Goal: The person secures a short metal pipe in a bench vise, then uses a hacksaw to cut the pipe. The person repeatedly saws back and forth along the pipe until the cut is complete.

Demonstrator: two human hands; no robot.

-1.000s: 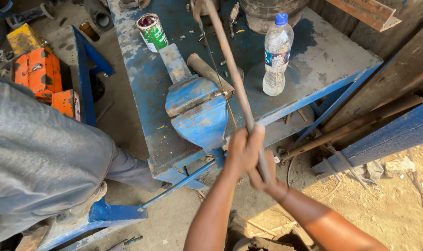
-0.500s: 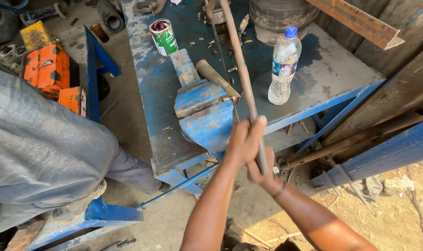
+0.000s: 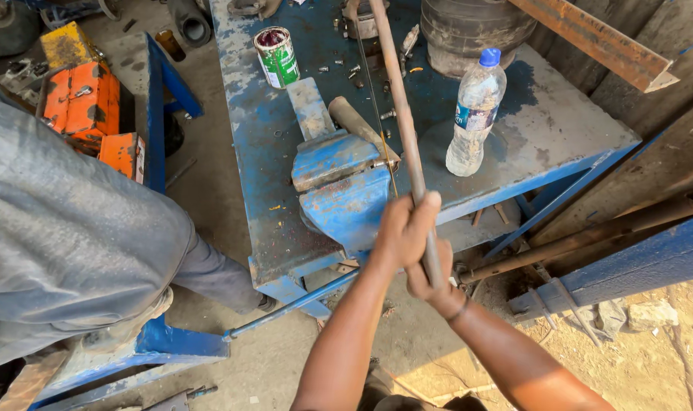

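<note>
Compared with a moment ago, both hands have slid a little further up the long metal rod (image 3: 402,125), and the view has drifted so the blue vise (image 3: 339,183) sits nearer the middle. The left hand (image 3: 405,232) is wrapped tightly round the rod, with the right hand (image 3: 430,281) closed on it just below. The rod runs up across the blue worktop (image 3: 544,129), passing beside the vise jaws. Its top end is cut off by the frame, and whether the vise clamps it I cannot tell. A plastic bottle (image 3: 474,114) stands nearby.
</note>
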